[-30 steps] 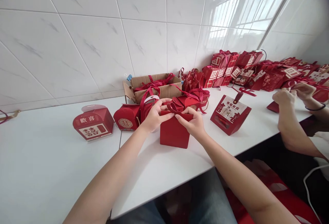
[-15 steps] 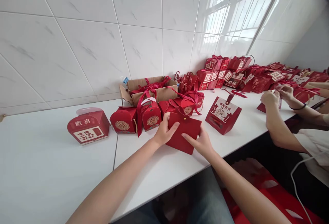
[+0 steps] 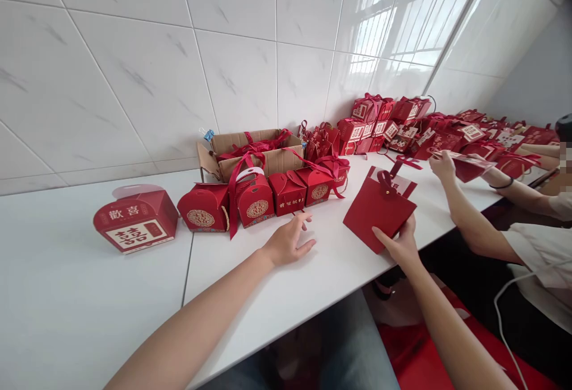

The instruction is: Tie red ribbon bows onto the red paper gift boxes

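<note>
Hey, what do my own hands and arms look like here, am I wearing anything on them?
Your left hand and right hand are bare, with no gloves, rings or watch that I can see. Both forearms show no sleeves or bracelets; nail details are too small to tell.

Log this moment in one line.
left hand: empty, at white tabletop | right hand: holding plain red card box | behind: brown cardboard carton

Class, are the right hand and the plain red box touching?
Touching: the head view shows the right hand gripping the plain red box, thumb across its face.
</note>
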A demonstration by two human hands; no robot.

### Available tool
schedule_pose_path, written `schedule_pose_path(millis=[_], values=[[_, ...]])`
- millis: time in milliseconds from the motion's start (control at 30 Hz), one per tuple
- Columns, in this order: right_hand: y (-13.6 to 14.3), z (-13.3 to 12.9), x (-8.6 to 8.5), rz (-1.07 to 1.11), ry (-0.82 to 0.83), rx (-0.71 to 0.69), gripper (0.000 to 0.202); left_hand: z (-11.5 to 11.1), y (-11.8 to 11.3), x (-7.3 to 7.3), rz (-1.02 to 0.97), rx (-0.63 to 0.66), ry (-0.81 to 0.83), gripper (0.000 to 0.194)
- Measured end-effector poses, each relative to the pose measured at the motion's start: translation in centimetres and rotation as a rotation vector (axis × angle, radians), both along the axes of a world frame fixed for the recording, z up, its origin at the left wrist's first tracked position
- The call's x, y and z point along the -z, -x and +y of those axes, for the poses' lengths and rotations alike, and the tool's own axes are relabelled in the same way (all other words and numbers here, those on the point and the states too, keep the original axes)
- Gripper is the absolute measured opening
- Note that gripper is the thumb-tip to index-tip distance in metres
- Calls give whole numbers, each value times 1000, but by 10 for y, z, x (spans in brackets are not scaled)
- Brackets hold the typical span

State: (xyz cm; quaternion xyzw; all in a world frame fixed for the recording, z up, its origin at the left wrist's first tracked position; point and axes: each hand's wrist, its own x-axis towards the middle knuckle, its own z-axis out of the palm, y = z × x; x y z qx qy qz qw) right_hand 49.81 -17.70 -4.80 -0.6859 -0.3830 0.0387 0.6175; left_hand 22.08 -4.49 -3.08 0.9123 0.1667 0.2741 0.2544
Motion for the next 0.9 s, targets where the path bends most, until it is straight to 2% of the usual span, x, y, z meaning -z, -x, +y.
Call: schedule_pose_path(millis=[67,133,233,367,467,567,667,767,900], values=[[-6,6,3,135,9,-90,80,0,0,0,13,0,-5,55],[-14,12,4,238,20,-105,72,0,0,0,25,0,-8,55],[-27,19,4,268,42,-32,69,0,-1,0,42,5,-8,54],[-42,30,2,201,109,108,71,0,-1,0,59,15,1,53],[-52,45,1,180,119,135,73,0,-1,0,61,19,6,54],[-64,66,-1,160,145,208,78,0,-2,0,56,17,10,54],[-76,86,-6,131,151,296,93,1,-2,0,47,11,10,54],[-87,99,-11,83,142,259,110,2,-2,0,55,9,-1,54],[-96,117,-13,72,142,195,110,3,-2,0,79,14,-8,55]])
